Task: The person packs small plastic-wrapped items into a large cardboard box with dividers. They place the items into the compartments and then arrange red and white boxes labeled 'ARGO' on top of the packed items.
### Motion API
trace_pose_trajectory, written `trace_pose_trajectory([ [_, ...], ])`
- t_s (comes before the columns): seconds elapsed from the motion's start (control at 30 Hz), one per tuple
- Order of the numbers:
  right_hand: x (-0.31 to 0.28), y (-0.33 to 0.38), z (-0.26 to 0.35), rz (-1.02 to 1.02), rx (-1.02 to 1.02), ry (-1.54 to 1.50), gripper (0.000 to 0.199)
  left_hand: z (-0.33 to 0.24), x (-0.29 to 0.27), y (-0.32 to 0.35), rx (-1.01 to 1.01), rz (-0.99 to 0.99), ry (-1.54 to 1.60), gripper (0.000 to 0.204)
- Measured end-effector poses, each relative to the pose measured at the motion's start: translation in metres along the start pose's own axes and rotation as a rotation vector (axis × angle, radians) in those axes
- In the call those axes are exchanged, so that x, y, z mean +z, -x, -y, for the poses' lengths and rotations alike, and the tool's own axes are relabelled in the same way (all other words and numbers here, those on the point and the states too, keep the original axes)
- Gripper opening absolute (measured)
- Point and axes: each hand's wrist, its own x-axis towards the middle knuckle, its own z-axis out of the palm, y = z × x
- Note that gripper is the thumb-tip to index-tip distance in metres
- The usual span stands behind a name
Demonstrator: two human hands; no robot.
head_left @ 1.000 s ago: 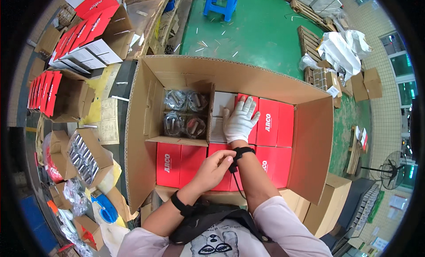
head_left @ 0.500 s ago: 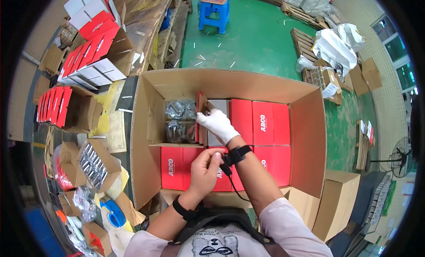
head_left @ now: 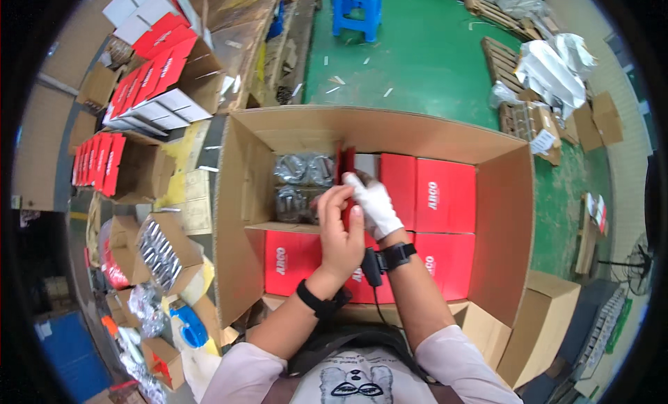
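Far L: open cartons (head_left: pixel 132 171) packed w/ red flat boxes stood on edge; one more above (head_left: pixel 163 77), red and white boxes mixed. Lower L: small carton (head_left: pixel 163 247) w/ shiny metal parts in rows, blue roll (head_left: pixel 188 325) on floor nearby.

Centre: big cardboard carton (head_left: pixel 236 216), flaps up, on green floor. Inside, L rear corner: clear bags of metal parts (head_left: pixel 300 185), two stacked, not boxed. Front row: red boxes (head_left: pixel 292 261) lying flat, filling bottom.

L hand (head_left: pixel 341 233): bare, black band on wrist, fingers (head_left: pixel 330 199) curled up against near face of red box (head_left: pixel 346 164) stood on edge, just R of the bags. Grip looks partial, thumb side hidden; can't tell if pinching or only pressing.

R hand (head_left: pixel 372 203): white glove, black wrist strap w/ cable, laid flat against same box's R side, fingers extended, not closed round it. Hands touching each other, box between/ahead of them.

R of that: more red boxes (head_left: pixel 431 195) flat in rear row, up to carton's R wall.

Far R: wooden pallets (head_left: pixel 518 119), white plastic wrap (head_left: pixel 550 70), small brown cartons (head_left: pixel 605 119). Top: blue stool (head_left: pixel 356 11).
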Motion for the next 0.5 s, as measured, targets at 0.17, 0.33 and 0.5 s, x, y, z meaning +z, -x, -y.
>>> trace_pose_trajectory([
  [0.17,-0.029,0.007,-0.02,-0.182,0.03,-0.195,0.027,-0.003,0.017,-0.009,-0.002,0.251,-0.134,0.053],
  [0.33,-0.031,0.008,-0.02,-0.092,-0.047,-0.153,0.026,0.076,0.063,-0.034,-0.327,0.162,-0.302,0.062],
  [0.5,-0.101,0.065,0.001,-0.223,-0.074,-0.154,0.027,0.089,0.1,-0.025,-0.262,0.299,-0.801,0.067],
])
